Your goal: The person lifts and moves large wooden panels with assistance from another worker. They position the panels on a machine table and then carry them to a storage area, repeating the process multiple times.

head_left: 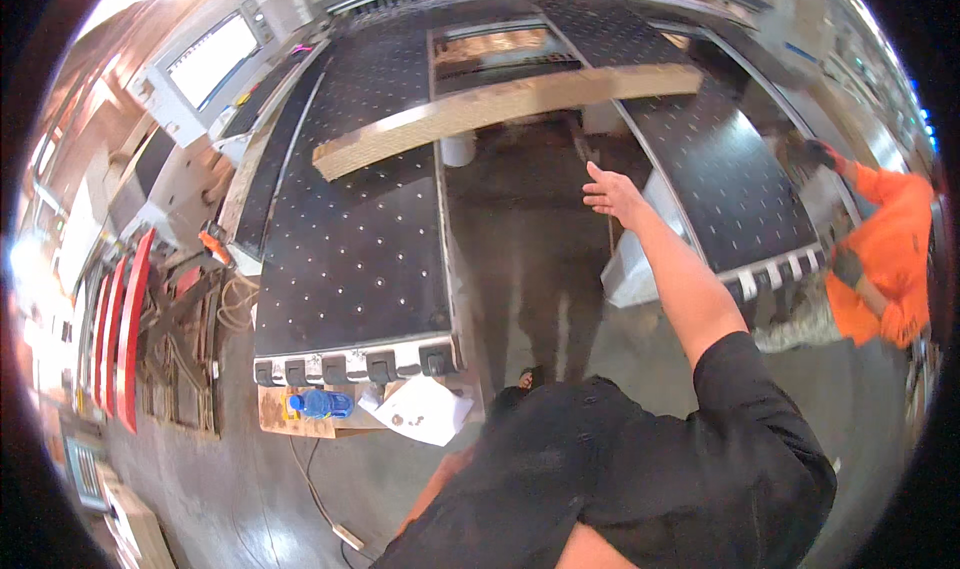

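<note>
The right hand (612,193) is stretched out forward on a bare forearm, fingers straight and together, palm open, gripping nothing. It hovers over the gap between two black perforated machine tables, just below the near edge of a long particleboard panel (500,109). The panel lies across both tables, its pale raw edge facing the camera, slanting from lower left to upper right. The left hand is out of view.

The left table (350,259) ends in a row of black rollers; the right table (725,179) does likewise. At the foot of the left table stands a low wooden block carrying a blue plastic bottle (318,404) laid on its side, with a white sheet of paper (425,409) beside it, spotted with what may be small dark marks. Far left, a control cabinet holds a bright rectangular screen (212,57). At right, another person in an orange sleeve (885,259) and dark gloves stands by the right table.
</note>
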The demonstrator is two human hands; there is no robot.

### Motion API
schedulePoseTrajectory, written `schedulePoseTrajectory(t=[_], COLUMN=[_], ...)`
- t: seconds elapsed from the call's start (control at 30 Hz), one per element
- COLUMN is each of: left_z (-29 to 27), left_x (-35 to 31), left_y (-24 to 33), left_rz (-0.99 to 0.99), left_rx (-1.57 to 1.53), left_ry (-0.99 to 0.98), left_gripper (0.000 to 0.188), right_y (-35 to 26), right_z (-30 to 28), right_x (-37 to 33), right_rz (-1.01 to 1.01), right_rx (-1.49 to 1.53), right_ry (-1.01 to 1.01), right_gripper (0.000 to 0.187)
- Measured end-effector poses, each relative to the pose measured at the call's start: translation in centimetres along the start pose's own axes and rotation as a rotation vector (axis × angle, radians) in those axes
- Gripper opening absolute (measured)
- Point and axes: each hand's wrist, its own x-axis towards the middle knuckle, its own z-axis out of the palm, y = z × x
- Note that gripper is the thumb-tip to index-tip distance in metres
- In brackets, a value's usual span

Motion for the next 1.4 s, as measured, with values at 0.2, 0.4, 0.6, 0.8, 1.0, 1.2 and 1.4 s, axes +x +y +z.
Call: schedulePoseTrajectory(t=[0.2, 0.4, 0.6, 0.8, 1.0, 1.2, 1.4], left_z=[2.6, 13.0, 25.8, 37.4, 42.0, 41.5, 46.0], left_x=[-1.2, -4.0, -6.7, -4.8, -6.1, -12.9, -19.4], left_y=[3.4, 7.1, 11.9, 14.6, 13.4, 5.5, -5.9], left_rz=[0.066, -0.193, -0.420, -0.472, -0.497, -0.371, -0.367], left_rx=[-0.554, -0.961, -1.315, -1.408, -1.272, -1.187, -1.303], left_ry=[0.479, 0.850, 0.947, 1.074, 0.850, 1.100, 1.220], left_gripper=[0.057, 0.070, 0.069, 0.074, 0.077, 0.075, 0.078], right_y=[-5.2, -7.0, -7.3, -4.6, -3.9, -6.4, -10.8], right_z=[2.8, 6.9, 7.3, 6.8, 9.2, 14.0, 20.1], right_x=[18.4, 29.4, 35.7, 36.3, 21.2, 4.3, -12.2], right_rz=[-0.017, 0.053, -0.212, -0.310, -0.273, -0.437, -0.664], right_rx=[0.260, 0.818, 1.046, 0.866, 1.066, 1.067, 0.998], right_ry=[0.055, 0.139, -0.014, 0.183, 0.120, 0.095, -0.081], right_gripper=[0.111, 0.108, 0.085, 0.057, 0.058, 0.067, 0.066])
